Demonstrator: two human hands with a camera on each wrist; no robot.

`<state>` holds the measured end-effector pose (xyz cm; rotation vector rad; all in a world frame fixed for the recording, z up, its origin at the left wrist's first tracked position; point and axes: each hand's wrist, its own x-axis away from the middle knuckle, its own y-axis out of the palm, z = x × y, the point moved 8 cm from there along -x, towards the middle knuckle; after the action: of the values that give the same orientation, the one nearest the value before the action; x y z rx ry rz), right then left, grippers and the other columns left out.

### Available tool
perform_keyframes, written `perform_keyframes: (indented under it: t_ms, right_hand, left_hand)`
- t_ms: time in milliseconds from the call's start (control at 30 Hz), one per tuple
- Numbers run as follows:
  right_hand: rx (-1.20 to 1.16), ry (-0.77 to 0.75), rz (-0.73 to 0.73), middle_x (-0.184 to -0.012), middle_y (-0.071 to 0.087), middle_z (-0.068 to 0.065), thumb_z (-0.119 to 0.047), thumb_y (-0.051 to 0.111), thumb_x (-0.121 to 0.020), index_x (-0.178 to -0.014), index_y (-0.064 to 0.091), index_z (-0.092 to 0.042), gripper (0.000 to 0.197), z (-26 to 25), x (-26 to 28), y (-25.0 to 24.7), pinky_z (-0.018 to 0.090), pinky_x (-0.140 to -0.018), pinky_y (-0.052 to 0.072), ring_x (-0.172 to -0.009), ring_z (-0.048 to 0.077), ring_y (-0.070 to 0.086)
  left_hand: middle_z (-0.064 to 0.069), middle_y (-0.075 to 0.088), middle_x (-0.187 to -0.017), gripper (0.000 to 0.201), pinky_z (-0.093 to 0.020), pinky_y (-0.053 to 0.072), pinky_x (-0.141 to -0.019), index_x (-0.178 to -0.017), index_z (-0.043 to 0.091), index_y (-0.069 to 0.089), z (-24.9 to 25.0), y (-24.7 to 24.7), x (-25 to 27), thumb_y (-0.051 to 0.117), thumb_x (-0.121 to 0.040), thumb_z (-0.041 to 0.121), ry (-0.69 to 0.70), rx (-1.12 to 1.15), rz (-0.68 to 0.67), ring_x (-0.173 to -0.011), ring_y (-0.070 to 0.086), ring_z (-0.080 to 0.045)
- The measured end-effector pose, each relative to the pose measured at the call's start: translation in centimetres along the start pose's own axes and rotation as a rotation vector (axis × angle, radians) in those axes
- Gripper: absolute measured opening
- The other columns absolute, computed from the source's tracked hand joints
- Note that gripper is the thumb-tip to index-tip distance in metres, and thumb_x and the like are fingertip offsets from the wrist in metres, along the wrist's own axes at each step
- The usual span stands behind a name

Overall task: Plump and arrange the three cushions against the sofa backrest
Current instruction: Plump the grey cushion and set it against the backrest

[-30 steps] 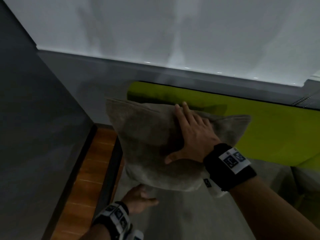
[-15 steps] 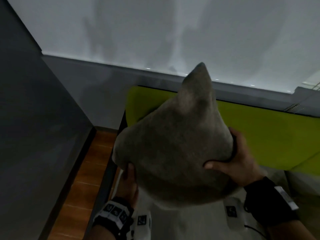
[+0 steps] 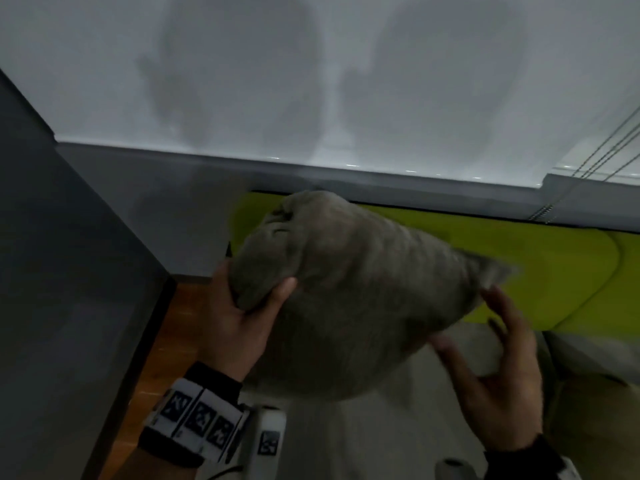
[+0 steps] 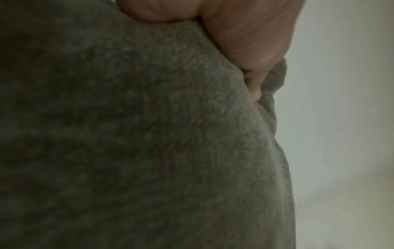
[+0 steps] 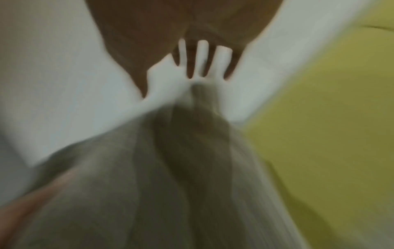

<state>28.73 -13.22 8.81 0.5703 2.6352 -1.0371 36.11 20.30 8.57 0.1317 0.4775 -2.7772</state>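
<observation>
Grey cushion [image 3: 349, 296] held up in air before green backrest [image 3: 519, 271]. One corner pinched tight in left hand [image 3: 239, 327], likely as anchor for plumping. Right hand [image 3: 498, 368] spread wide, fingers straight, just beside opposite corner, probably ready to slap.

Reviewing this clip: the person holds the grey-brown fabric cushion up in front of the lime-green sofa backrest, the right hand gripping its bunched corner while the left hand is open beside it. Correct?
Not quite: the hands are swapped. In the head view the left hand grips the bunched corner of the grey-brown fabric cushion, and the right hand is open beside it. The cushion is indeed held up in front of the lime-green sofa backrest.
</observation>
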Motion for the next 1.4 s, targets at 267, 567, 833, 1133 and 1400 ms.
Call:
perform_keyframes:
  t_ms: [267,567,833,1133,1400]
  right_hand:
    - [-0.338,0.130,-0.376,-0.148,0.059,-0.008,-0.073,0.093,-0.044,-0.157,0.034,-0.028,0.135,1.1,-2.8,8.3,0.041,-0.107,0.053,-0.135,0.010,0.057]
    - [-0.608,0.381,-0.055,-0.101,0.081,-0.009,-0.025,0.091,-0.060,-0.106,0.076,-0.018,0.048,8.5,-0.3,7.3,0.028,-0.079,0.061,-0.094,0.011,0.075]
    - [-0.744,0.504,-0.227,-0.117,0.077,-0.004,-0.060,0.099,-0.044,-0.132,0.061,-0.012,0.107,11.0,0.4,10.1,0.022,-0.081,0.059,-0.106,0.005,0.072]
    - [-0.581,0.446,-0.430,-0.115,0.076,-0.011,-0.056,0.093,-0.043,-0.120,0.072,-0.027,0.085,9.6,1.9,18.7,0.011,-0.081,0.054,-0.104,-0.010,0.067]
    - [-0.459,0.496,-0.288,-0.124,0.067,-0.013,-0.090,0.082,-0.037,-0.134,0.057,-0.029,0.117,8.9,-0.5,16.1,0.026,-0.093,0.054,-0.114,0.003,0.065]
  left_hand:
    - [-0.001,0.070,-0.113,0.058,-0.043,0.050,-0.095,-0.113,0.016,0.065,7.0,5.7,0.4,0.072,-0.076,0.061,0.619,-0.391,-0.370,-0.108,0.064,-0.024]
    - [0.004,0.049,-0.147,0.101,-0.046,0.042,-0.111,-0.144,0.037,0.041,-11.0,-2.2,-2.7,0.070,-0.059,0.083,-0.235,-0.153,-0.144,-0.130,0.050,-0.014]
    - [0.006,0.049,-0.149,0.116,-0.031,0.048,-0.105,-0.154,0.026,0.031,-14.2,2.8,-0.7,0.088,-0.060,0.061,-0.185,-0.033,-0.549,-0.134,0.050,-0.011]
    - [0.007,0.043,-0.150,0.121,-0.044,0.048,-0.105,-0.133,0.067,0.020,-18.9,-1.3,0.2,0.100,-0.047,0.036,-0.245,-0.210,-0.487,-0.135,0.048,-0.014]
    - [0.008,0.058,-0.117,0.091,-0.009,0.044,-0.094,-0.136,0.021,0.044,-17.8,-0.6,0.1,0.095,-0.060,0.020,-0.232,-0.202,-0.517,-0.101,0.056,0.002]
